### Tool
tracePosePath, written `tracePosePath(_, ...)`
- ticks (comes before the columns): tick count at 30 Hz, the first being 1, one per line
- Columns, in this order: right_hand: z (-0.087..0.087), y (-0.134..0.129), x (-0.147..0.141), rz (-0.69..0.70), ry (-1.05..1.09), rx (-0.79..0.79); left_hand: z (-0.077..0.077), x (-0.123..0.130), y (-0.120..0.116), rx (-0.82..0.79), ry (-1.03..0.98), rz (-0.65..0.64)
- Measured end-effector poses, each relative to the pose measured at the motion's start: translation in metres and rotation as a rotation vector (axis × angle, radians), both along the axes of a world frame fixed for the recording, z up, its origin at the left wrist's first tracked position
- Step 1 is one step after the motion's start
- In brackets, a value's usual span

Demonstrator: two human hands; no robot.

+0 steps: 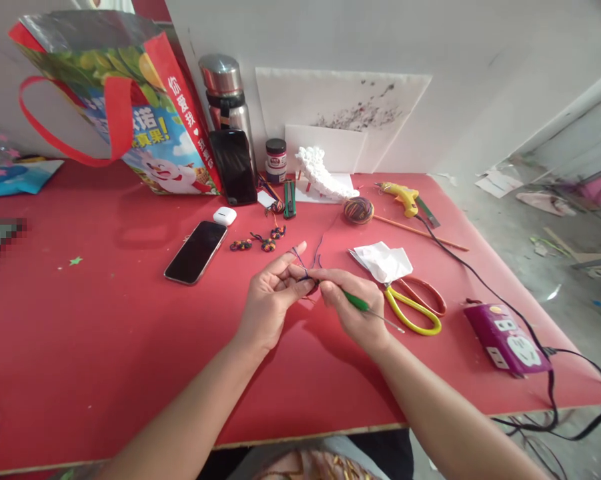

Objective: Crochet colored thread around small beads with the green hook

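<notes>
Pinching dark yarn piece (315,286), left hand (271,299) is sitting just left of right hand (359,325), which is gripping green-handled hook (355,301), axis slanting down-right away from piece.

Bag (160,143): “你爱我” on red side (183,107); “真果!” on front

A shopping bag (165,147) stands at upper left. The glue gun (404,197) lies at upper right.
</notes>
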State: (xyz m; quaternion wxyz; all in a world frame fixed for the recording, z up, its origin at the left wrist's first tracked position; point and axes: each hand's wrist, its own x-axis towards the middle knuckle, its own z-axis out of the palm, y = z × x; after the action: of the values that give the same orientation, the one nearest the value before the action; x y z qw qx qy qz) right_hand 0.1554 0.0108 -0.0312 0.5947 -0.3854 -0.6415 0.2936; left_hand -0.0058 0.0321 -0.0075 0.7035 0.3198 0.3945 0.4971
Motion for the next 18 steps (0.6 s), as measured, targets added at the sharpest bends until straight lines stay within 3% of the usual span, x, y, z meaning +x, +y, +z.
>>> tracePosePath(11,0.025,0.005,0.008,0.058,-0.051,-0.148,0.019,-0.003,0.015,-0.011,0.009,0.031)
tracePosePath(18,0.055,0.059,0.002,-0.008,0.174,-0.172,0.047,0.001,0.070,0.163,0.017,0.034)
